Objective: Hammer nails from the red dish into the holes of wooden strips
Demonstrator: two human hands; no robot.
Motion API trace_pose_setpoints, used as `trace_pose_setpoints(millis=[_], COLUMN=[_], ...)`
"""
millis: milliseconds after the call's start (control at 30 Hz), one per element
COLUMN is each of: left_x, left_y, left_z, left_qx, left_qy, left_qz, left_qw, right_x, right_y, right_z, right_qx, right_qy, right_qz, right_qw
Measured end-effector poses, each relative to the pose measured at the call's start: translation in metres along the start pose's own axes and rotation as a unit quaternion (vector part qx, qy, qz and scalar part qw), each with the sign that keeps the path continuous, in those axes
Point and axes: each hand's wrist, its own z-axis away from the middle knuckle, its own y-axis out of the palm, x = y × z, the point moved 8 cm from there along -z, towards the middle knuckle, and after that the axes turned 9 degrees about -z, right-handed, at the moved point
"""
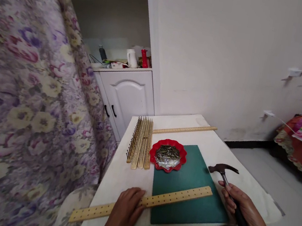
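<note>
My left hand (125, 210) is laid across a flat wooden strip (178, 196) with rows of dark dots, its fingers curled over the strip. The strip slants over a green mat (189, 211), and its left end sticks out past the table edge. In my right hand (237, 203) is a claw hammer (222, 169), gripped by its handle below the head and raised at the mat's right side. A red scalloped bowl (154, 152) full of loose nails (168, 157) stands at the mat's far left corner.
Several wooden strips (142, 151) with nails standing up from them lie left of the bowl. Another strip (185, 129) lies at the back of the white table (114, 176). A floral curtain (42, 111) hangs at left; a white cabinet (130, 98) stands behind.
</note>
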Motion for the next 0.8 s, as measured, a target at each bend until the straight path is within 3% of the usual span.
trace_pose_setpoints(millis=[100,233,333,500,633,800], left_x=[-0.006,-0.022,-0.03,-0.032,-0.029,-0.024], left_y=[-0.01,-0.011,0.007,0.057,0.082,0.096], left_z=[-0.028,-0.088,-0.14,-0.209,-0.236,-0.245], left_qx=[0.001,0.006,0.014,0.056,0.064,0.063], left_qy=[-0.013,0.007,0.02,-0.001,-0.015,-0.028], left_qz=[0.048,0.104,0.093,0.036,0.025,0.028], left_qw=[0.999,0.995,0.995,0.998,0.998,0.997], right_x=[0.001,0.0,-0.003,-0.005,-0.004,-0.003], right_y=[0.002,0.005,0.005,0.003,0.005,0.009], right_z=[-0.001,-0.005,-0.007,-0.011,-0.013,-0.014], right_qx=[0.004,0.008,0.009,0.008,0.008,0.014], right_qy=[-0.001,-0.005,-0.008,-0.012,-0.018,-0.017], right_qz=[0.002,0.001,0.0,0.002,0.003,0.008], right_qw=[1.0,1.0,1.0,1.0,1.0,1.0])
